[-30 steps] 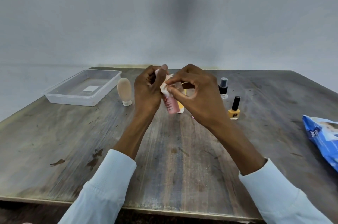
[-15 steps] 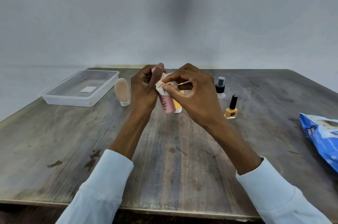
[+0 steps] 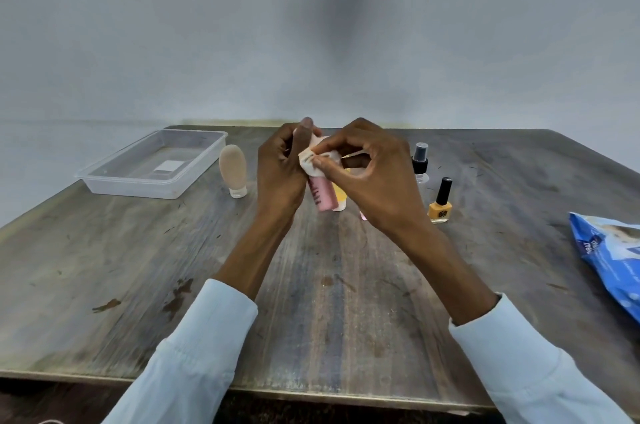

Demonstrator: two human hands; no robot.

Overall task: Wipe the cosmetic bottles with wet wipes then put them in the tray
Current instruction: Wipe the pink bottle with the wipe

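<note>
My left hand (image 3: pixel 280 170) grips a small pink bottle (image 3: pixel 323 195) above the middle of the table, its top hidden in my fingers. My right hand (image 3: pixel 370 181) pinches a crumpled white wet wipe (image 3: pixel 311 162) against the bottle's upper part. The clear plastic tray (image 3: pixel 104 177) stands at the back left with only a white label in it. A beige tube (image 3: pixel 233 169) stands on its cap beside the tray. A yellow bottle (image 3: pixel 339 200) shows partly behind the pink one.
A clear spray bottle with a black pump (image 3: pixel 420 162) and an orange nail polish with a black cap (image 3: pixel 440 203) stand to the right of my hands. A blue wet-wipe pack (image 3: pixel 609 257) lies at the right edge. The wooden table (image 3: pixel 104 267) reaches a grey wall.
Both hands stay together at the pink bottle, and the wipe has shifted slightly over its upper part. The other bottles and the tray have not moved.
</note>
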